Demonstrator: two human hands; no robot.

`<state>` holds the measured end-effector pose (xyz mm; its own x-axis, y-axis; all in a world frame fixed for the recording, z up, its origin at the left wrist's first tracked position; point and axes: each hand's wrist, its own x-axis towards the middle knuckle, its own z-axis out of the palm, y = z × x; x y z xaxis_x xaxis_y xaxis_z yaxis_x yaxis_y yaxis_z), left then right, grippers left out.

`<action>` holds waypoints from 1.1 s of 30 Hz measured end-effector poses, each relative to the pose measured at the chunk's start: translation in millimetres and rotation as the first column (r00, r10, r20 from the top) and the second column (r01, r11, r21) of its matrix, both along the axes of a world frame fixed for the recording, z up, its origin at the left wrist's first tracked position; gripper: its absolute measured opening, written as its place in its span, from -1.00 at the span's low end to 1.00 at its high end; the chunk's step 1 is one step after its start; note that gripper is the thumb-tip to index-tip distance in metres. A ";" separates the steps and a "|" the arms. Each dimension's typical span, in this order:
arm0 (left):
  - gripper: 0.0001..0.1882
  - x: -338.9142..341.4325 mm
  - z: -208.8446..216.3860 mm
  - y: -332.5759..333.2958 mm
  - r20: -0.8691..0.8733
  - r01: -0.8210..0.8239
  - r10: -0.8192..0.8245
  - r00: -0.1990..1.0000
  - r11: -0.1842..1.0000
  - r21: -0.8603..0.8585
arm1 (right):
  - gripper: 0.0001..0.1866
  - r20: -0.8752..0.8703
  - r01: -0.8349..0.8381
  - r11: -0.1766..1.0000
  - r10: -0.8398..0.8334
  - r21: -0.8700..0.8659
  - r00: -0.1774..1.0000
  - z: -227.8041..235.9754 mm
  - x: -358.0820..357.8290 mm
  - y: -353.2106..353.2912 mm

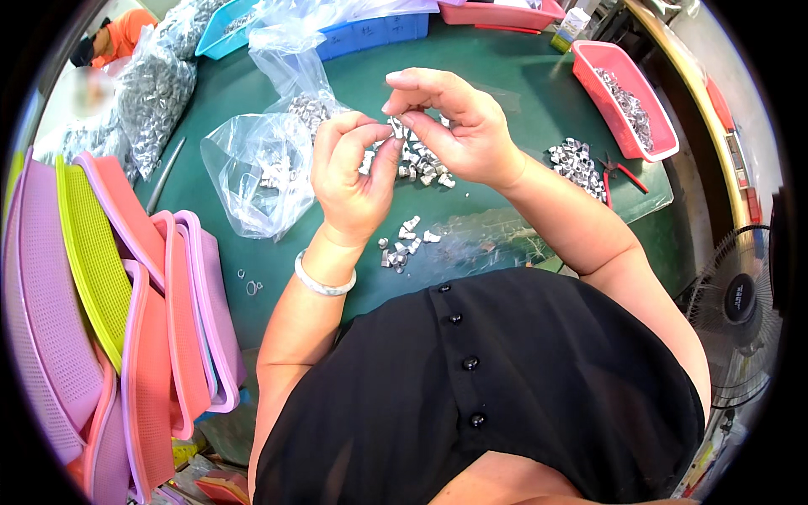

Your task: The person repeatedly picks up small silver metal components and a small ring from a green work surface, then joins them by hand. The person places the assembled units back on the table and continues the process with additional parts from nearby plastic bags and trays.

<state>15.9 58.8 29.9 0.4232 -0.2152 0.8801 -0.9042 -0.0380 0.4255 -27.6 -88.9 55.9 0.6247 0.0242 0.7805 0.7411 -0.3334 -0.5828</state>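
Above the green table (505, 215), my left hand (358, 168) and my right hand (454, 122) meet fingertip to fingertip. Pinched between them is a small silvery metal part (396, 128), mostly covered by the fingers. Below and behind the hands lies a pile of small metal parts (421, 164). Nearer to me is a smaller cluster of the same parts (402, 251). To the left of my left hand, a clear plastic bag (244, 181) lies with similar pieces inside it.
Pliers with red handles (619, 175) lie beside another heap of parts (575, 162) on the right. A pink basket (665, 147) of metal pieces stands at the far right. Stacked plastic baskets (93, 278) crowd the left. A fan (741, 299) stands right; a person in orange (126, 38) is far left.
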 end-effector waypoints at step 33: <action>-0.73 7.0 -42.6 9.8 -0.346 0.181 -0.166 0.924 0.983 0.011 | -0.66 -0.594 0.239 0.966 -0.249 -0.097 0.765 -67.2 -7.5 -34.6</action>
<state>23.0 68.6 -12.7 0.6495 -0.3457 0.6772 -0.6982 0.0816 0.7112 -35.2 -123.5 -11.3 0.9506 -0.1846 0.2496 0.1385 -0.4671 -0.8733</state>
